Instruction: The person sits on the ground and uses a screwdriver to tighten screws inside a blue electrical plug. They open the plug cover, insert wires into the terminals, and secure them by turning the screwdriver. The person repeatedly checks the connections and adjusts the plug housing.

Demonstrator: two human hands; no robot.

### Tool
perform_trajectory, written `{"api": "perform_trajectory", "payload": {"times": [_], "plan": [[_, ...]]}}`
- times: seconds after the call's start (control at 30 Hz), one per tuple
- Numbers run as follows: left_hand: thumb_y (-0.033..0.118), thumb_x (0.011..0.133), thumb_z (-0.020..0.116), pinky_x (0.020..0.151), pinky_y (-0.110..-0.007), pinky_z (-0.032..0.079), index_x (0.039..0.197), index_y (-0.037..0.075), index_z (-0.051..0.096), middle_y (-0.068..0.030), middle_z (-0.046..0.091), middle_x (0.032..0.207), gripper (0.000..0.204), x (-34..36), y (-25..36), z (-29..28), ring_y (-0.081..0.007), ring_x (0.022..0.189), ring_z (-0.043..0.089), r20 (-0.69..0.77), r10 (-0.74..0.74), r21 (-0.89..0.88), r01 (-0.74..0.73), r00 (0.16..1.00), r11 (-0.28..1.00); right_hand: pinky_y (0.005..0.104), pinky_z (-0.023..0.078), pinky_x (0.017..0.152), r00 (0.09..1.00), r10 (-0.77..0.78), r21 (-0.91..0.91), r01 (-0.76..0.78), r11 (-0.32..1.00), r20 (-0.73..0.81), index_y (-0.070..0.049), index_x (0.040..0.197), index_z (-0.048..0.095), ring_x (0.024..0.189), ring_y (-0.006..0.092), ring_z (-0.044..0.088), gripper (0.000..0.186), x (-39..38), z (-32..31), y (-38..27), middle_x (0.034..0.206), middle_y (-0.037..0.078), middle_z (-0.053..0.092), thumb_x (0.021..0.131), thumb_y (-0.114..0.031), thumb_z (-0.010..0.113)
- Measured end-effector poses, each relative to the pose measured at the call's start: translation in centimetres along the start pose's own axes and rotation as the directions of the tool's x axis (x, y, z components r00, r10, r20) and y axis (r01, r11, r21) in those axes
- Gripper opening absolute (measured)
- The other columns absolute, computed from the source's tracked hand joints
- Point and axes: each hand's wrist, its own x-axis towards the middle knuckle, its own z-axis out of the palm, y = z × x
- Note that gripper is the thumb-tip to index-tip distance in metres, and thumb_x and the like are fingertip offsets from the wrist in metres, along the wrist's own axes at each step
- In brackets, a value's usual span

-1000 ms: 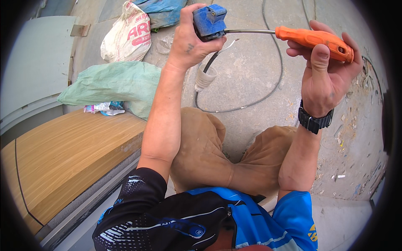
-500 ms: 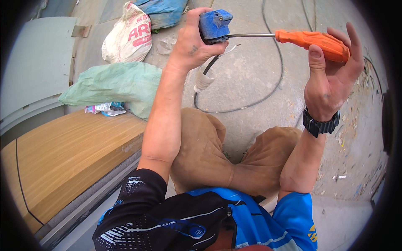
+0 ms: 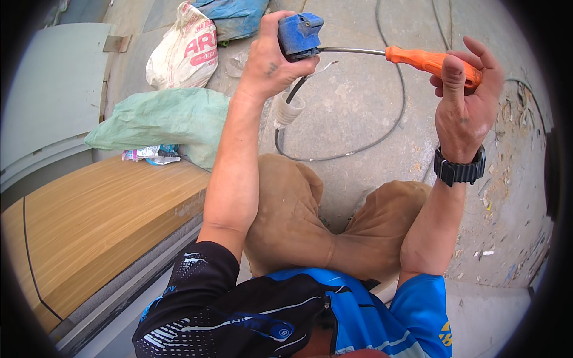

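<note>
My left hand [image 3: 265, 67] is closed round a blue plastic block [image 3: 300, 33] with a dark underside, perhaps an electrical connector. The steel shaft of a screwdriver [image 3: 415, 58] meets the block's lower right side; the exact contact point is hard to make out. At the orange handle's far end, my right hand [image 3: 465, 122] holds it between thumb and curled fingers. Below the left hand, a black cable [image 3: 295, 89] runs through a whitish ribbed sleeve [image 3: 289, 111]. A thin pale wire end [image 3: 325, 68] shows beside it.
The cable loops across the concrete floor [image 3: 352, 113]. On the left are a green sack [image 3: 161, 122], a white printed sack [image 3: 185, 51], a blue sack [image 3: 239, 18] and a wood-grain panel [image 3: 107, 221]. Small debris [image 3: 486, 253] lies at the right.
My right hand has moved left and turned with the screwdriver, its fingers now more curled round the handle. My left hand and the blue block have shifted slightly left.
</note>
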Motion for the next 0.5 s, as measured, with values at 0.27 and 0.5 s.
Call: {"api": "perform_trajectory", "payload": {"times": [0.27,0.5], "plan": [[0.011,0.071,0.086,0.084,-0.034,0.055,0.133,0.008,0.039,-0.0104,0.063,0.107,0.078,0.1,0.0,-0.3,-0.0183,0.093,0.065,-0.002,-0.074,-0.021,0.074,0.997,0.997,0.032,0.051,0.095,0.975,0.135,-0.026,-0.133,0.991,0.177,0.0,0.135,0.048,0.104,0.0196,0.064,0.037,0.4,-0.9,0.3,0.121,0.015,0.061,0.1,-0.007,0.056],[0.016,0.069,0.085,0.079,-0.035,0.056,0.129,0.009,0.04,-0.0109,0.067,0.098,0.075,-0.1,-0.7,-0.4,-0.0218,0.087,0.068,-0.033,0.01,0.011,-0.009,0.999,1.0,0.0316,0.052,0.092,0.983,-0.103,0.143,0.082,0.986,0.152,-0.005,0.139,0.049,0.103,0.0181,0.063,0.051,1.0,0.3,0.3,0.116,0.012,0.064,0.101,-0.037,0.056]]}}
